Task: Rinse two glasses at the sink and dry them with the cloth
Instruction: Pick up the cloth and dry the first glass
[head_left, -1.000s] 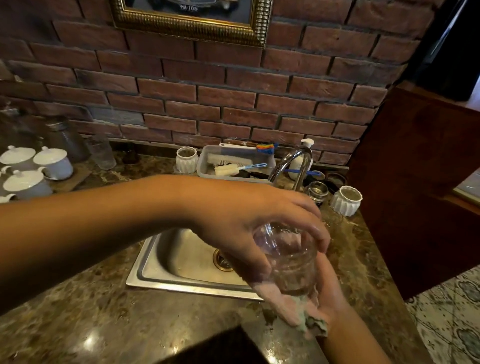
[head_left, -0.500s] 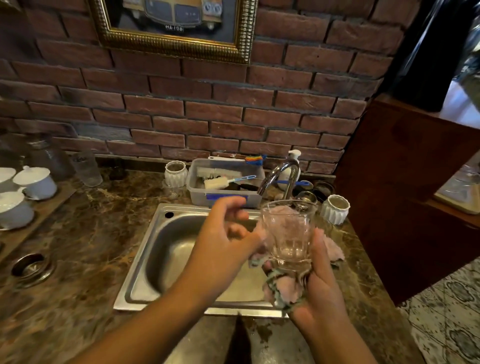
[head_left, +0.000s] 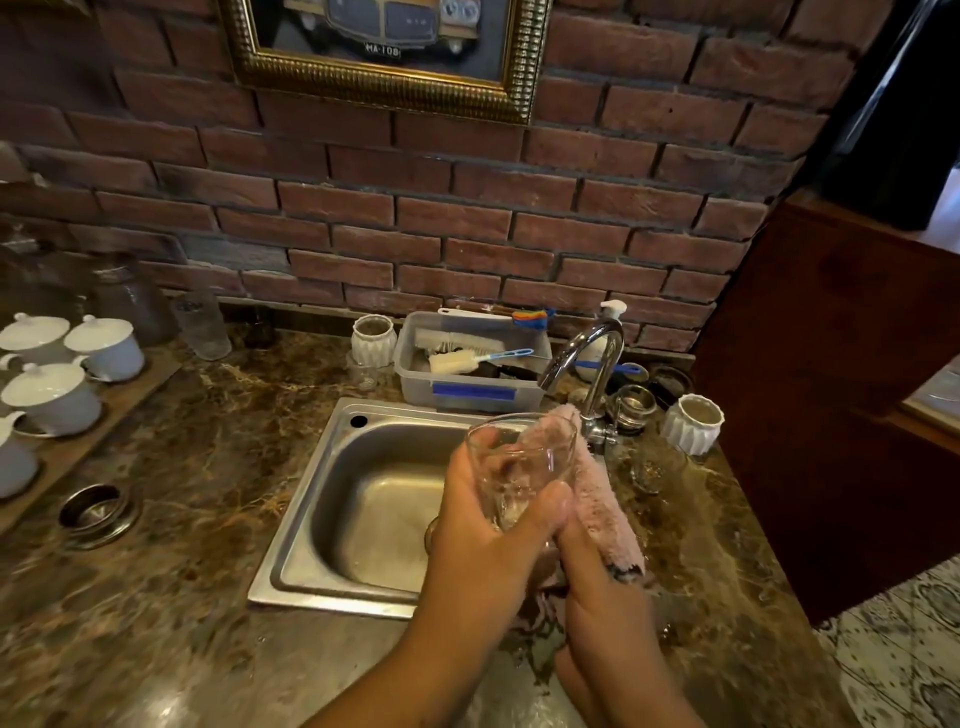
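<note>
A clear drinking glass (head_left: 522, 460) is held tilted above the right side of the steel sink (head_left: 332, 499). My left hand (head_left: 483, 540) wraps around its lower part, thumb across the front. My right hand (head_left: 597, 587) grips a pink cloth (head_left: 602, 499), which lies against the glass's right side and pokes up past its rim. The glass base is hidden between my two hands. A second clear glass (head_left: 652, 465) stands on the counter right of the tap (head_left: 592, 364).
A grey plastic tub (head_left: 467, 384) of brushes sits behind the sink. White ribbed cups (head_left: 693, 423) and a small steel cup (head_left: 631, 405) stand near the tap. Lidded white cups (head_left: 52, 397) fill a wooden tray at left, beside a tall glass (head_left: 202, 325). Dark wooden panel at right.
My left hand has closed around the glass. The cloth has moved from under the glass up along its right side and over the rim. The view has tilted up slightly.
</note>
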